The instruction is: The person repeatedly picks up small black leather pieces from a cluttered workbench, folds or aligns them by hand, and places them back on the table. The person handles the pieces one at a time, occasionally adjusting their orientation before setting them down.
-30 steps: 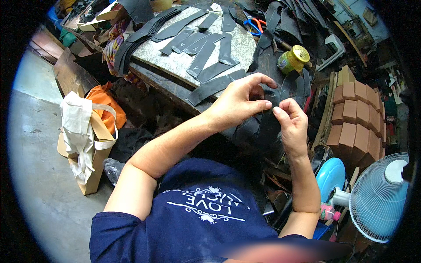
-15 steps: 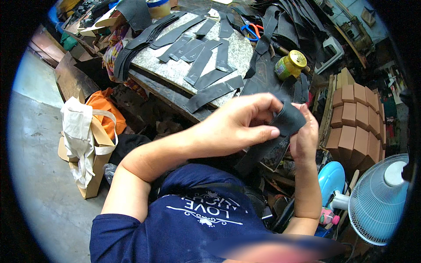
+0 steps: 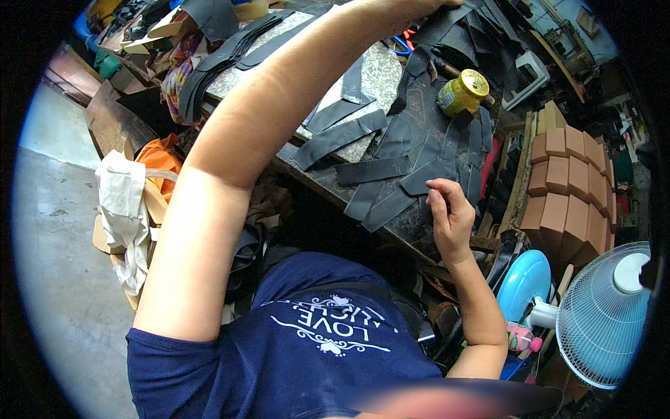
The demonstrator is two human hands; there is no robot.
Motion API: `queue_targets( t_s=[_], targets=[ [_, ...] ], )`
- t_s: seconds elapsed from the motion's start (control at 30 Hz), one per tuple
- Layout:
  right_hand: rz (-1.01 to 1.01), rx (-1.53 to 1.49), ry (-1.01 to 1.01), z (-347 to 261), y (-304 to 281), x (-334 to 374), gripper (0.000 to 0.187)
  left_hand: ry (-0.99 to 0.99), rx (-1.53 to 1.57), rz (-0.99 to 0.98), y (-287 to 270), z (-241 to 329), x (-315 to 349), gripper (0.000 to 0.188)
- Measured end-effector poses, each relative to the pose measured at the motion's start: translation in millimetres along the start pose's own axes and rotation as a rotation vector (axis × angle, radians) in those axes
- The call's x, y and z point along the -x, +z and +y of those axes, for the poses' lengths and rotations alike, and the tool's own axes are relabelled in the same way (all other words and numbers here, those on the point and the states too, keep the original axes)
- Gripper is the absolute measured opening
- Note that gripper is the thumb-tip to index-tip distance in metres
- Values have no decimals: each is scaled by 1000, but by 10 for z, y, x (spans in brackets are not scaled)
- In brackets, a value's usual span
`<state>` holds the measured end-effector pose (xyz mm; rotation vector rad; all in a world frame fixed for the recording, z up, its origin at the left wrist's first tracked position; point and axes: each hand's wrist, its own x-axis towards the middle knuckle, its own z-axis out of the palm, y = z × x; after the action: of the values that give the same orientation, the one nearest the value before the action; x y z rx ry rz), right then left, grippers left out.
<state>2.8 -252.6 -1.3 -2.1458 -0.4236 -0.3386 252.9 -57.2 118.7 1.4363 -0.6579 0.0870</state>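
Observation:
My left arm stretches far across the worktable. Its hand (image 3: 441, 4) is at the top edge, beside a pile of dark leather-like sheets (image 3: 453, 31); most of its fingers are cut off by the frame. My right hand (image 3: 452, 220) hovers just off the table's near edge, fingers curled in toward the thumb, with nothing visible in them. Closest to it lies a flat black piece with a pointed end (image 3: 422, 179). More black strips (image 3: 372, 170) overlap there. Another black strip (image 3: 342, 140) lies partly on the speckled white slab (image 3: 380, 77), which my left forearm partly covers.
A yellow-lidded jar (image 3: 462, 94) stands on the table, with blue-handled scissors (image 3: 403, 46) partly hidden beyond it. Stacked brown boxes (image 3: 567, 185) and a fan (image 3: 606, 318) are at the right. A white cloth bag (image 3: 122, 199) hangs at the left.
My left hand has left the folded black strip both hands held and swung up to the far pile. My right hand has dropped lower, without the strip. Pieces beneath are now uncovered.

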Motion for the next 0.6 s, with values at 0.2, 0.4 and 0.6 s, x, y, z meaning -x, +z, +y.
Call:
queue_targets(
  t_s=[0.2, 0.4, 0.6],
  targets=[
    [-6, 12, -34, -4, 6, -38, 11, -403, -91, 13, 41, -1178, 37, 22],
    [1, 9, -51, -7, 5, -55, 10, -292, -1174, -137, 118, -1046, 285, 44],
    [1, 7, -22, -13, 17, -55, 12, -210, -1400, -125, 326, -778, 558, 28]
  ],
)
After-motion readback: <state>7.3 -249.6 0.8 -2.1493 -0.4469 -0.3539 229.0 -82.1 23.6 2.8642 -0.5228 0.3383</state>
